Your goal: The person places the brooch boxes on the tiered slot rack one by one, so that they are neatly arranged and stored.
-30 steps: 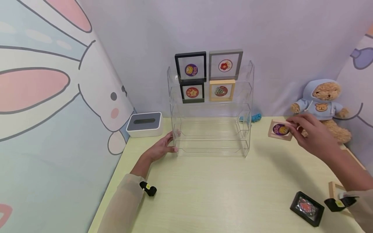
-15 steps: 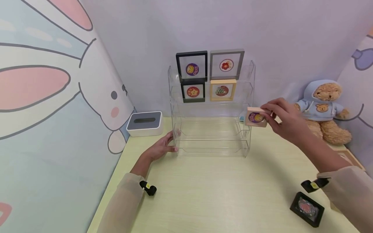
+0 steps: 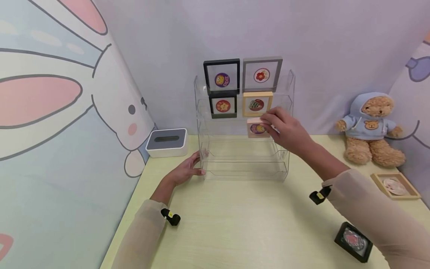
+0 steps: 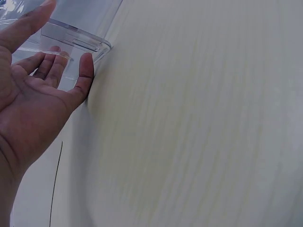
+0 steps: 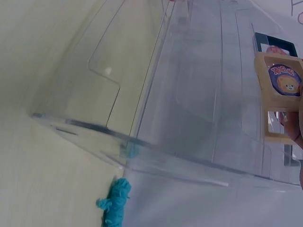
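Note:
My right hand pinches a small light wood frame with a purple lion badge, held in front of the clear tiered rack just below its second row. In the right wrist view the same frame shows with only fingertips at the edge. My left hand holds the rack's lower left side, its fingers behind the side panel; the left wrist view shows the hand with fingers around the clear edge. Two frames stand on the top tier, black and grey, with black and yellow wood ones below.
A white tissue box stands left of the rack. To the right sit a teddy bear in a blue hoodie, a wooden frame and a black frame lying flat. Blue cord lies beside the rack.
My right hand has carried the light wood frame leftward from near the teddy bear to the front of the rack. My left hand has stayed at the rack's side.

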Tool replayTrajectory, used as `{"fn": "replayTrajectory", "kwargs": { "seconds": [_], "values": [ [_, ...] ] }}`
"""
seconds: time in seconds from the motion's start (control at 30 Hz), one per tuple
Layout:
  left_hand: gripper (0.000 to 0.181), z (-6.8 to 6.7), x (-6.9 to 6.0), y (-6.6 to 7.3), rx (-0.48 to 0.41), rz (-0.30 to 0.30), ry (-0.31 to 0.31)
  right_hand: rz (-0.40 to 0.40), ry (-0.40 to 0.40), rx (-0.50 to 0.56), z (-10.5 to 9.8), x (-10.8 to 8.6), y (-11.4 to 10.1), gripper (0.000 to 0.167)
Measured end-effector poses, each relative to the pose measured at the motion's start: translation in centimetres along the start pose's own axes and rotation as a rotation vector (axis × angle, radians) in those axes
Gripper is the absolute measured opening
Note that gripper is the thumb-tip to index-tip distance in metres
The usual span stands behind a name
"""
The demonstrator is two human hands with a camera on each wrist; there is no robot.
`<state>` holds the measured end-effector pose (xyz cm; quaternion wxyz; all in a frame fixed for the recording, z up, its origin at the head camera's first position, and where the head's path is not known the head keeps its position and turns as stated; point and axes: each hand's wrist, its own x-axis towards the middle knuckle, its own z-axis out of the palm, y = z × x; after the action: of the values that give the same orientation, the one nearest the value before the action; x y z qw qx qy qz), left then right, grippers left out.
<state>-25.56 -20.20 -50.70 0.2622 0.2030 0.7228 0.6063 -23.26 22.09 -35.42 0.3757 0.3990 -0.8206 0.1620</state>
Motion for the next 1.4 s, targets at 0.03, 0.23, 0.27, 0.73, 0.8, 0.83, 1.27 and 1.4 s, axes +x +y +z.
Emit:
{"fn": "replayTrajectory", "kwargs": {
  "seconds": [0.03,0.23,0.27,0.73,0.8,0.83,1.27,1.4],
  "values": [
    [0.101,0.0,0.0,0.0,-0.002,-0.002,0.0,-0.001,-0.003,-0.002,0.5,0.3,-0.1,0.032],
    [0.101,0.1,-0.1,0.2,-0.002,-0.009,0.001,-0.01,0.0,-0.005,3.0,2.2,-1.1,0.025],
    [0.101,0.1,-0.1,0.2,-0.002,-0.011,0.001,-0.012,0.001,-0.002,3.3,2.6,-1.3,0.025],
    [0.102,0.3,-0.2,0.1,0.002,-0.03,0.01,0.032,-0.03,-0.054,8.4,4.5,-3.1,0.019],
    [0.102,0.3,-0.2,0.1,-0.001,-0.028,0.01,0.042,-0.03,-0.055,8.9,4.5,-3.2,0.019],
    [0.102,0.3,-0.2,0.2,-0.002,-0.027,0.01,0.049,-0.031,-0.055,9.2,4.5,-3.2,0.019],
    [0.102,0.2,0.1,0.2,0.0,-0.023,0.006,0.074,-0.011,-0.008,10.9,3.9,-4.1,0.02],
    [0.103,0.2,0.1,0.1,-0.007,-0.017,0.005,0.08,-0.025,0.006,10.9,3.8,-4.0,0.022]
  ]
}}
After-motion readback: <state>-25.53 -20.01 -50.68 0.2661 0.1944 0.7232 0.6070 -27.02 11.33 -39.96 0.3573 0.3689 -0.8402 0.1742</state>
